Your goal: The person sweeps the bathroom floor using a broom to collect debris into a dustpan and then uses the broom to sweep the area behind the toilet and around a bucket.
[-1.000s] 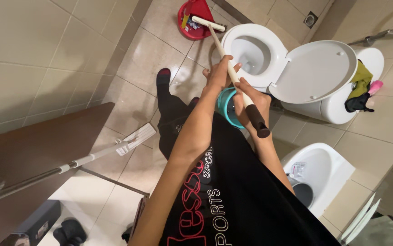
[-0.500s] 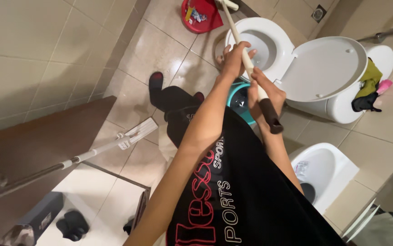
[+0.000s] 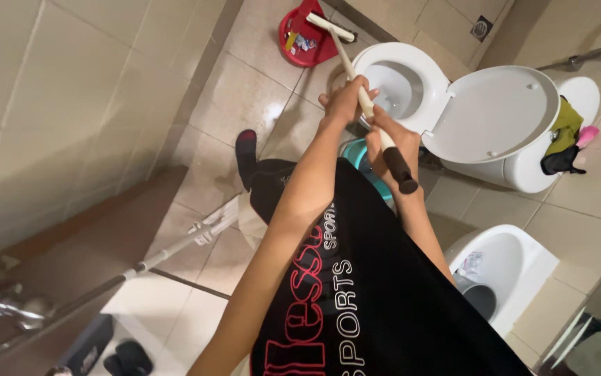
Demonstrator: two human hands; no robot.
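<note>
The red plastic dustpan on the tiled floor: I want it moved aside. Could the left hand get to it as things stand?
Probably not right away. The left hand is wrapped around the long white brush handle, and the red plastic dustpan lies beyond it, past the white toilet bowl. The floor between looks free.

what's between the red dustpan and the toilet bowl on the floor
In the head view, only a narrow strip of bare floor tile separates the red dustpan from the toilet bowl. The brush handle, held by both hands, crosses above it.
</note>
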